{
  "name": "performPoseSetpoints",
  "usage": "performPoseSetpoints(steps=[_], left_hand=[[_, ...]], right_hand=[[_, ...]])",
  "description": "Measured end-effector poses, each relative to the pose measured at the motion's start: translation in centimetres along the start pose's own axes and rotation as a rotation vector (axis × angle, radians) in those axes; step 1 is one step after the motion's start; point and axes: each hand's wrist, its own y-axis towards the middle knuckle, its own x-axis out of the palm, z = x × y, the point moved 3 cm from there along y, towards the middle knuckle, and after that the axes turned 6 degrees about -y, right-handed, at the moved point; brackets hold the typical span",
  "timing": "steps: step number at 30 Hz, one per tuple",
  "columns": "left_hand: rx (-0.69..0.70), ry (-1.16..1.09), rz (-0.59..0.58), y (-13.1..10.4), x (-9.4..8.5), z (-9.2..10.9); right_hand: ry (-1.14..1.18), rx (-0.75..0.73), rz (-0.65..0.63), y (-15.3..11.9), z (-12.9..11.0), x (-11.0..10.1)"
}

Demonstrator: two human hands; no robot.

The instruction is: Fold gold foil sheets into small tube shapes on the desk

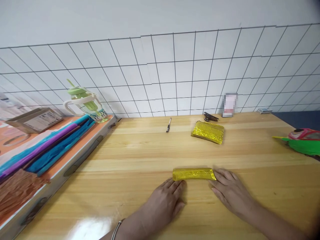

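A narrow folded strip of shiny gold foil paper (193,173) lies crosswise on the wooden table (140,200). My left hand (162,201) rests palm down below its left end, fingertips touching the lower left edge and the thumb held apart. At the right end, my right hand (232,190) lies low on the table with fingers stretched out, their tips against the end of the strip. The undersides of both hands are hidden. Farther back sits a stack of gold foil paper sheets (208,132), with a black clip (210,116) just behind it.
A pen (169,125) lies near the wall. At left, a raised orange surface (56,170) bears coloured crepe paper (62,143), a cardboard box (35,120) and a green-lidded bottle (86,103). A blurred upright card (229,105) and a green and red item (303,141) are at right.
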Motion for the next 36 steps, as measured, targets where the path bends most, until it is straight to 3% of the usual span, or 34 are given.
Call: performPoseSetpoints(steps=[8,19,24,29,32,36], left_hand=[[-0.090,0.084,0.106,-0.8,0.8,0.0],[-0.019,0.097,0.222,-0.2,0.8,-1.2],[0.009,0.152,0.143,0.2,0.8,-1.7],[0.025,0.234,0.046,1.8,0.3,-2.0],[0.001,0.277,0.037,2.6,0.2,-1.8],[0.015,0.292,0.023,2.7,0.3,-1.0]], right_hand=[[0.003,0.011,-0.051,-0.9,0.7,0.2],[-0.025,-0.038,-0.038,-1.3,1.3,1.0],[0.055,-0.046,-0.020,-0.7,1.4,0.7],[0.348,0.027,-0.119,1.9,3.0,0.4],[0.508,0.106,-0.037,2.2,4.1,0.5],[0.346,0.120,0.042,1.0,2.8,0.2]])
